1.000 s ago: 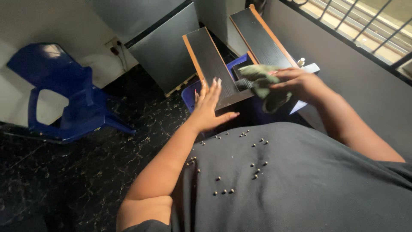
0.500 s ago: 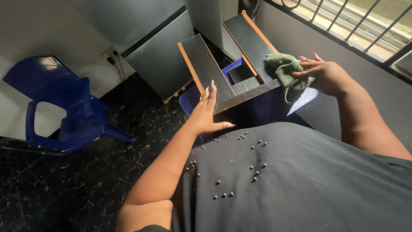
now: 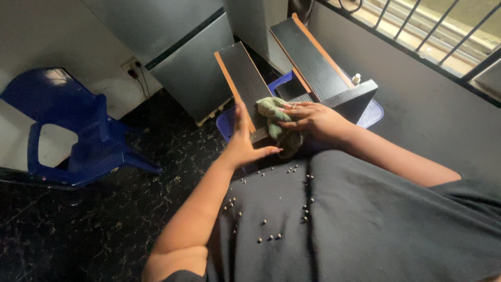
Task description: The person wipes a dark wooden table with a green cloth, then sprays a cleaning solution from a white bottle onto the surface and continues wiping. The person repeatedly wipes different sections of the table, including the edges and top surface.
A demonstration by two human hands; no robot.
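A small black wooden shelf piece [image 3: 313, 62], two long boards joined by a cross board with orange edges, lies tilted in front of me over a blue plastic basin [image 3: 227, 121]. My left hand [image 3: 243, 140] presses flat against the left board's near end, steadying it. My right hand [image 3: 313, 119] grips a crumpled green cloth [image 3: 275, 119] and holds it against the near end of the left board, right beside my left hand. My black beaded shirt fills the lower frame.
A blue plastic chair [image 3: 68, 130] stands at the left on the dark marbled floor. A grey cabinet [image 3: 182, 57] is behind the shelf, with a wall socket [image 3: 132, 68] beside it. A barred window [image 3: 433, 31] runs along the upper right above a dark wall.
My right hand has swept the green cloth from the right end of the cross board leftward to the near end of the left board. My left hand stays on the left board.
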